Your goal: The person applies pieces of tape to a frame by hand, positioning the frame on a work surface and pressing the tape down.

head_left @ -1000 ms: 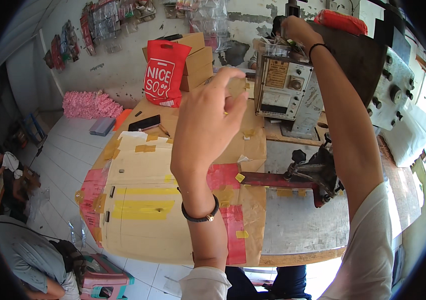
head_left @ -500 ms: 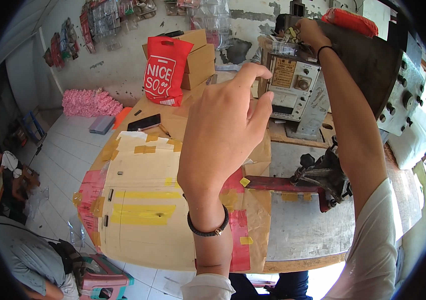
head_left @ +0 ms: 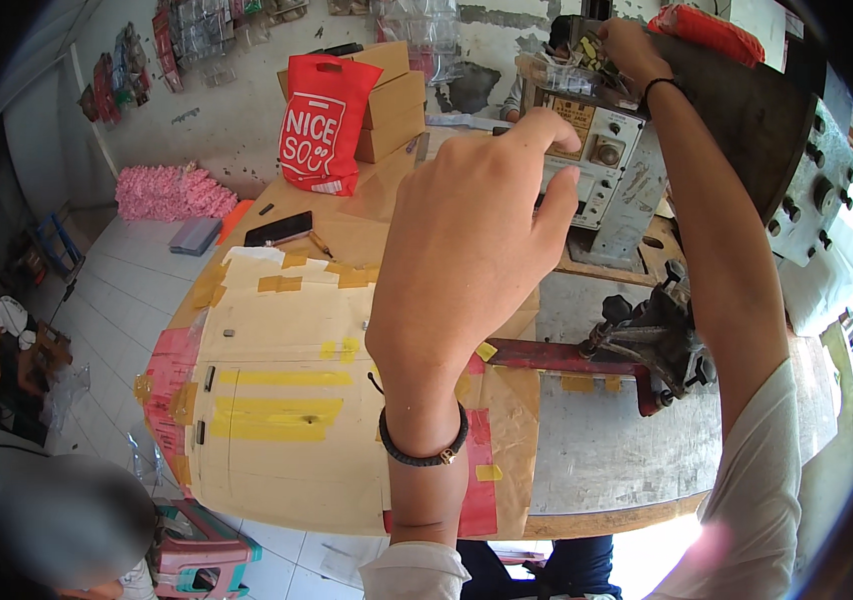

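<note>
My left hand hangs in the air before the control box, its index finger and thumb bent but apart, with nothing visible between them; the other fingers are hidden behind the palm. My right hand reaches to the machine's top, fingers bent down at the small yellowish pieces; whether they pinch one I cannot tell. These pieces lie in or just behind the clear tray, mixed with other clutter too small to sort by eye. I judge each one light and thin, likelier to slide away from a fingertip than to resist it, and best taken by an edge between thumb and index finger (a whole-hand grab would probably bring up its neighbours). The tray looks like thin, stiff plastic, brittle if pressed, and steadied best by its rim. Beneath it stands the control box, with the dark machine body to the right; nearer me are the red bar and dark metal fixture, and leftward, the taped cream board.
</note>
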The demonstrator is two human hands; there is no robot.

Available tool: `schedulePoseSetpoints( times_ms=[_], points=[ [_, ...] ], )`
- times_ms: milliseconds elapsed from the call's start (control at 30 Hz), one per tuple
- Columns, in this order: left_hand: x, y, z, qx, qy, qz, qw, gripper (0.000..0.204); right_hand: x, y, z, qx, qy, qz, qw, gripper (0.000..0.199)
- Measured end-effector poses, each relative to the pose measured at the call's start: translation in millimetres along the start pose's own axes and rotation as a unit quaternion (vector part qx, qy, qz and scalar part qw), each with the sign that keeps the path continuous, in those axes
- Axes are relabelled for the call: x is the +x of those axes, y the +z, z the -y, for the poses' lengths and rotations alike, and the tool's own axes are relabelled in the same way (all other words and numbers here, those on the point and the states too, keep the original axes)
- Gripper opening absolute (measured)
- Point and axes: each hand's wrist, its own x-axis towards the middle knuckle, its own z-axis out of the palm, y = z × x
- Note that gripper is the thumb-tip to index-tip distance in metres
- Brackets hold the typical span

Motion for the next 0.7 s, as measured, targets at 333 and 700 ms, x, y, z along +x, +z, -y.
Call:
schedulePoseSetpoints(
  times_ms=[333,700],
  points=[
    [-1,2,-3,-0.006,0.015,-0.008,1.000,0.014,10,-17,-17,-0.126,-0.067,0.013,0.990,0.022],
    [-2,-1,-3,0.013,0.005,-0.002,1.000,0.013,-61,-53,65,-0.202,0.034,0.105,0.973,0.028]
  ],
)
